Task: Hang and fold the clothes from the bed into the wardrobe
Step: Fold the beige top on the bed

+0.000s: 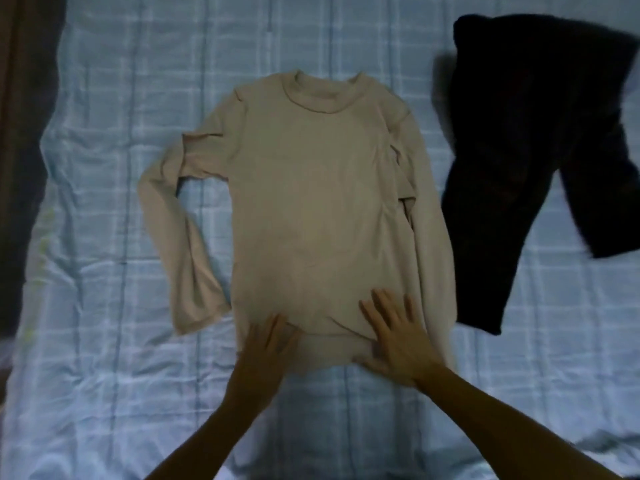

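- Left hand [266, 344]: I see it flat, fingers straight and close together, pressing the bottom hem of the beige top [311, 202] on its left part.
- Right hand [394, 336]: flat too, fingers spread wide, palm down on the hem's right part. Neither hand grips anything.
- Both forearms come in from the bottom edge, bare.
- Beige top: long-sleeved, high neck, laid face up in the middle of the bed, collar at the far end, hem nearest me and a bit rumpled between the hands.
- Its left sleeve bends down beside the body with a patch of sheet showing between; its right sleeve runs straight down along the body's right edge, touching it.
- Black garment [519, 150]: right of the top, two legs pointing toward me, just beside the right sleeve.
- Sheet [104, 237]: pale blue check, wrinkled, under everything.
- Dark strip [20, 133] along the left edge; I can't tell what it is.
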